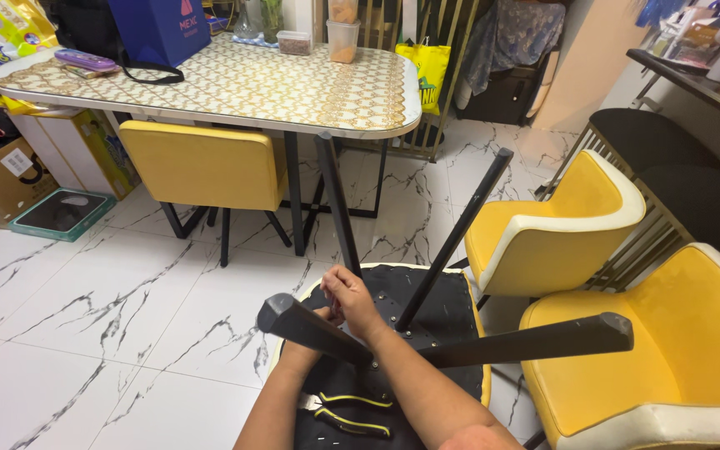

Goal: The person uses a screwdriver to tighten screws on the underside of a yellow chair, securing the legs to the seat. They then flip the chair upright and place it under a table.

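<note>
Upturned chair (435, 304) lies seat-down on the marble floor (85, 317), black underside facing up w/ four black legs sticking out: two rising toward the table, one running right, one coming toward the camera at left. Both hands meet at the base of the near-left leg (306, 327), approx. centre of the underside. Right hand (352, 302) sits on top, fingers curled down & pinched on sth small at the leg's root, too hidden to tell what. Left hand (320, 319) is mostly behind that leg & under the right hand; can't tell if it's closed or loose, only that it touches the leg area. So the leg crosses in front of the left wrist, w/ its foot end pointing left, away from the grip. Yellow-handled pliers (347, 412) lie on the underside just below the forearms, untouched. Two more yellow chairs (560, 225) stand at right, one tucked under the patterned table (293, 83) ahead.
</note>
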